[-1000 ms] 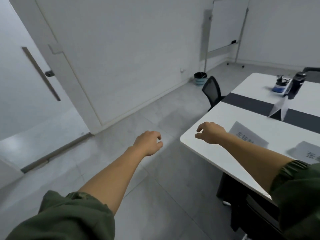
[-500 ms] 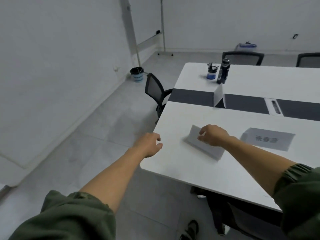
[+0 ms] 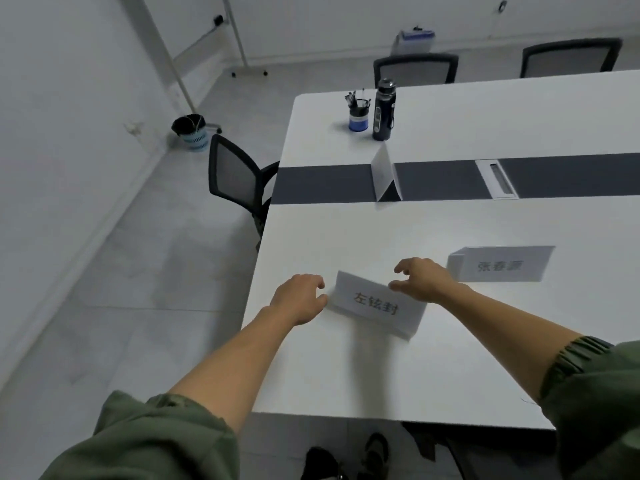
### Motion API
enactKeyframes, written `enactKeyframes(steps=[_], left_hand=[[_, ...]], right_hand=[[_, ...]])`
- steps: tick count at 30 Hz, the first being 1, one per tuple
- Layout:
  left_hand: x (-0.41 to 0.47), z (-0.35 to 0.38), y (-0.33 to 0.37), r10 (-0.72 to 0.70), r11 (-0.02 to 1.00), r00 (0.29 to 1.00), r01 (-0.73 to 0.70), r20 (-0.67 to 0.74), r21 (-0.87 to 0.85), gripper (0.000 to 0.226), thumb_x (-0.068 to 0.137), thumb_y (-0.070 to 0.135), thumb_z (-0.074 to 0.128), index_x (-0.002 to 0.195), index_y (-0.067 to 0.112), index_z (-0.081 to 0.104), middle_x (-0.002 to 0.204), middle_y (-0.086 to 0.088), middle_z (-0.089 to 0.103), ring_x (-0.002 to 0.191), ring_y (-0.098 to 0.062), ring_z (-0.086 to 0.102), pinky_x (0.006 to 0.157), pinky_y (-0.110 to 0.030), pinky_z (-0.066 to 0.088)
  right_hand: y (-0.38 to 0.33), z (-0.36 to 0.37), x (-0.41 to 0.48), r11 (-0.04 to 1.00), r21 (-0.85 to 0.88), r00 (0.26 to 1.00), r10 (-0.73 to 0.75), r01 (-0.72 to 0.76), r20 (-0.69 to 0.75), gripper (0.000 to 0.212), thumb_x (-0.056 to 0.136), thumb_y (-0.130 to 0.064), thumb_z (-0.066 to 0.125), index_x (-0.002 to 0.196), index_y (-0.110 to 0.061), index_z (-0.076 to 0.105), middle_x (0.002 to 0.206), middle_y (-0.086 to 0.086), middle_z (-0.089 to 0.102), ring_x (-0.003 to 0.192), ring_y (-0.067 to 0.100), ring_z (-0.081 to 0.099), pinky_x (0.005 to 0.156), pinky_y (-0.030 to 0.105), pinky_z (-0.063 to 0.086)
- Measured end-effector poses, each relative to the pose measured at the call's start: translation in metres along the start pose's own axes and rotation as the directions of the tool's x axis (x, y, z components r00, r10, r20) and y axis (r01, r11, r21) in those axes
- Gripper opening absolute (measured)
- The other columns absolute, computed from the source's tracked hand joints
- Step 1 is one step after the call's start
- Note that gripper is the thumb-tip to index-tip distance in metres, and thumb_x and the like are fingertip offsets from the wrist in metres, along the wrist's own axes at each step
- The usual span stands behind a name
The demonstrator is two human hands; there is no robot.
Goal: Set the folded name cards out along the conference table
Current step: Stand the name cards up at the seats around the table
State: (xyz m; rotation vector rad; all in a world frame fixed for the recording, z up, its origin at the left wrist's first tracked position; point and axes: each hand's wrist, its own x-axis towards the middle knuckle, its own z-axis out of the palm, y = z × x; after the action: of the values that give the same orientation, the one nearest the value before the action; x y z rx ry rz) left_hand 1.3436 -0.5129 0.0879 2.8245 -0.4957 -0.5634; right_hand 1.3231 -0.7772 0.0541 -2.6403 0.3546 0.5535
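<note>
White name card (image 3: 375, 306) now placed: right hand (image 3: 424, 278) lifted off, left hand (image 3: 299, 299) at nine o'clock, fingers (image 3: 405, 266) released.

One head-worn wide view. Close over the conference table (image 3: 346, 375), near edge by left corner. Faces forward and down.

On the desk (image 3: 346, 375), one name card (image 3: 375, 308) sits at frame centre, a second card (image 3: 502, 265) to its right, a third card (image 3: 382, 174) above, just below the bottle (image 3: 383, 110) and pen cup (image 3: 358, 116).
</note>
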Motion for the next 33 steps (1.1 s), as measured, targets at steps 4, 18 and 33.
enactKeyframes(steps=[4, 18, 33], left_hand=[[0.046, 0.012, 0.005, 0.075, 0.997, 0.995, -0.076, 0.062, 0.014, 0.043, 0.096, 0.034, 0.047, 0.136, 0.019, 0.047, 0.134, -0.003, 0.047, 0.114, -0.024, 0.053, 0.088, -0.034, 0.044], [0.123, 0.057, -0.01, 0.255, 0.966, 0.93, -0.257, 0.265, -0.028, 0.042, 0.099, 0.034, 0.041, 0.139, 0.024, 0.033, 0.127, -0.006, 0.052, 0.111, -0.027, 0.052, 0.088, -0.04, 0.046], [0.157, 0.038, -0.037, 0.251, 0.966, 0.906, -0.255, 0.34, -0.033, 0.091, 0.084, 0.043, 0.066, 0.152, 0.03, 0.007, 0.15, -0.005, 0.037, 0.13, -0.025, 0.046, 0.099, -0.04, 0.046]], right_hand=[[0.011, 0.011, 0.02, 0.995, 0.07, 0.989, 0.066, -0.076, 0.134, 0.07, 0.075, -0.058, 0.072, 0.135, -0.029, 0.052, 0.136, 0.001, 0.056, 0.119, 0.022, 0.056, 0.095, 0.035, 0.047], [0.017, 0.041, 0.065, 0.96, 0.142, 0.898, 0.164, -0.24, 0.408, 0.081, 0.077, -0.051, 0.074, 0.146, -0.027, 0.04, 0.149, 0.001, 0.041, 0.133, 0.023, 0.043, 0.108, 0.036, 0.038], [0.005, 0.043, 0.052, 0.917, 0.246, 0.875, 0.179, -0.313, 0.449, 0.075, 0.073, -0.037, 0.077, 0.141, -0.027, 0.046, 0.134, 0.002, 0.051, 0.109, 0.021, 0.053, 0.098, 0.036, 0.048]])
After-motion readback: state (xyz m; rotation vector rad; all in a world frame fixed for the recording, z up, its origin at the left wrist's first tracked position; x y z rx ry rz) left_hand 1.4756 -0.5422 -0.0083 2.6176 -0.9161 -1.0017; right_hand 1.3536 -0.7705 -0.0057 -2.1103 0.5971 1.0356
